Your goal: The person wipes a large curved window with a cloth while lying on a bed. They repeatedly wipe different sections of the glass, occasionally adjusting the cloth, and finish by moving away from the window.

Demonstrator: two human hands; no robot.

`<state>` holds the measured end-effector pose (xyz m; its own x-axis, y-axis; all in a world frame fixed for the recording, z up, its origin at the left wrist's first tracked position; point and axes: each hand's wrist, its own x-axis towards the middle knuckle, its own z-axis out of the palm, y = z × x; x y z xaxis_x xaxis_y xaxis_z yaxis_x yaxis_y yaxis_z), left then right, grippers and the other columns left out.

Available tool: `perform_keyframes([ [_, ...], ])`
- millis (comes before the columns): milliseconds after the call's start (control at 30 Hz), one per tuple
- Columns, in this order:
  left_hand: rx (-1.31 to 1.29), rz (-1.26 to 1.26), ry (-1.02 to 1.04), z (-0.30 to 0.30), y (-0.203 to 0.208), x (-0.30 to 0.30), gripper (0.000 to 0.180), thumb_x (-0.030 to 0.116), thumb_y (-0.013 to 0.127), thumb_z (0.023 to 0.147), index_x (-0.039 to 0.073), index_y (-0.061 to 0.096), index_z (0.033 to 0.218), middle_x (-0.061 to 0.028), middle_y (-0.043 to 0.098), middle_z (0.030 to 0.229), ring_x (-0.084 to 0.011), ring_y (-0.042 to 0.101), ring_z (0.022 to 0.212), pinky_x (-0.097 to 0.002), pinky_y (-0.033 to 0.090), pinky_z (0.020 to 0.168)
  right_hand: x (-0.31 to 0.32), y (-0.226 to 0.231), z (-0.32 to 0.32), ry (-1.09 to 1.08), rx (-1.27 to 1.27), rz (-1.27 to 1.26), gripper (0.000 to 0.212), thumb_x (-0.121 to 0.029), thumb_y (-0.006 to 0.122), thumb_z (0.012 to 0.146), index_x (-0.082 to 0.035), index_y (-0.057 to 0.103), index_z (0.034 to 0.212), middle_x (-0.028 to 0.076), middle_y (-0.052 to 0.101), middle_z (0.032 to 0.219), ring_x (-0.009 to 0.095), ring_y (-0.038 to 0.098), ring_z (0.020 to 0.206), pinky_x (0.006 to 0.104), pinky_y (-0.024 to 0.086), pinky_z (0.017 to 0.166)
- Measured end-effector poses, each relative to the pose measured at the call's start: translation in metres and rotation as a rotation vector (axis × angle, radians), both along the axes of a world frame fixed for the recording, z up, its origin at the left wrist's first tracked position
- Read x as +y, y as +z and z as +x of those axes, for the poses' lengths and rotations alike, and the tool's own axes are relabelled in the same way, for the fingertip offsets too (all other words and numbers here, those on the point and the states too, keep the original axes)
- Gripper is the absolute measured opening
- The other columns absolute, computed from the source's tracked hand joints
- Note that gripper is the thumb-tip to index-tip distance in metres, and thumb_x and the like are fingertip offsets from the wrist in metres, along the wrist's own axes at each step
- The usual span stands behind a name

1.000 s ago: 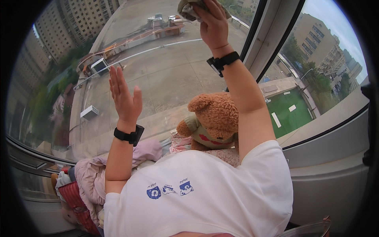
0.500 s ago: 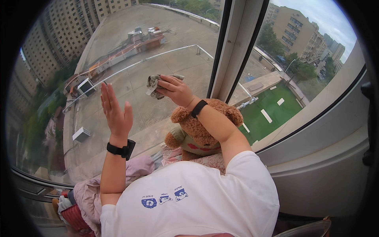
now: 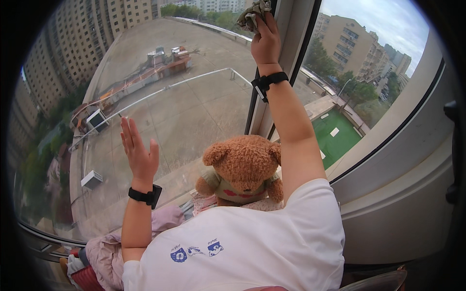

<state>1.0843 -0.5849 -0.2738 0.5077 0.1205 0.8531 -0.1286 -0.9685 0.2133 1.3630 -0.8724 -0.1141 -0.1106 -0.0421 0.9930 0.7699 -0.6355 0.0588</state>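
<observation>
High up by the window frame point(image 3: 291, 29), my right hand point(image 3: 266, 46) presses a crumpled grey-beige cloth point(image 3: 253, 17) against the glass. Its fingers lie over the cloth, and that arm is stretched far up. Lower on the left, my left hand point(image 3: 140, 153) is held up at the window pane point(image 3: 194, 109) with its fingers straight and thumb apart. Nothing is in it; whether the palm touches the glass I cannot tell. Between my arms sits a brown teddy bear point(image 3: 245, 162) in a green-grey sweater, partly behind my right upper arm.
Pink clothing point(image 3: 104, 247) lies heaped at the lower left, below my left forearm. A pale curved sill or frame point(image 3: 403, 189) runs along the right, with a dark handle point(image 3: 451, 111) at its edge. Outside the glass are a flat roof, white pipes and buildings.
My right hand has moved up and right with the cloth, from above the bear to the top of the pane by the frame. My left hand keeps its pose. More of the bear shows.
</observation>
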Motion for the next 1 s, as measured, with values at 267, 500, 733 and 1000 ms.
perform_keyframes([
  [267, -0.032, 0.004, -0.023, 0.005, -0.003, -0.001, 0.079, 0.012, 0.056, 0.084, 0.003, 0.022, 0.155, -0.0173, 0.019, 0.162, -0.0342, 0.019, 0.15, -0.0464, 0.015, 0.121, 0.013, -0.04, 0.01, 0.041, 0.105, 0.201, 0.043, 0.01, 0.055, 0.078, -0.003, 0.066, 0.118, 0.023, 0.057, 0.132, 0.042, 0.056, 0.117, 0.0445, 0.048, 0.097],
  [500, -0.026, -0.051, -0.082, -0.001, -0.002, -0.003, 0.078, 0.012, 0.056, 0.084, 0.003, 0.023, 0.154, -0.018, 0.021, 0.161, -0.0345, 0.02, 0.149, -0.0461, 0.017, 0.12, 0.018, -0.162, -0.042, 0.098, 0.434, 0.225, 0.038, 0.009, 0.054, 0.083, 0.001, 0.064, 0.119, 0.024, 0.06, 0.128, 0.04, 0.059, 0.114, 0.0439, 0.048, 0.096],
  [733, 0.021, -0.107, -0.158, -0.019, -0.01, -0.014, 0.071, 0.014, 0.056, 0.087, 0.004, 0.029, 0.152, -0.017, 0.03, 0.157, -0.035, 0.033, 0.142, -0.0442, 0.029, 0.115, 0.027, -0.184, -0.13, 1.856, 1.126, 0.804, 0.034, 0.003, 0.05, 0.093, -0.002, 0.057, 0.126, 0.012, 0.063, 0.122, 0.026, 0.063, 0.111, 0.0398, 0.051, 0.096],
  [1000, 0.099, -0.223, -0.248, -0.051, -0.006, -0.018, 0.043, 0.015, 0.059, 0.087, 0.006, 0.059, 0.13, -0.0144, 0.062, 0.125, -0.0319, 0.06, 0.112, -0.0398, 0.047, 0.096, 0.071, -0.184, -0.187, 2.389, 1.42, 0.61, 0.039, -0.011, 0.051, 0.097, -0.007, 0.051, 0.136, 0.011, 0.059, 0.13, 0.027, 0.059, 0.118, 0.0436, 0.047, 0.103],
])
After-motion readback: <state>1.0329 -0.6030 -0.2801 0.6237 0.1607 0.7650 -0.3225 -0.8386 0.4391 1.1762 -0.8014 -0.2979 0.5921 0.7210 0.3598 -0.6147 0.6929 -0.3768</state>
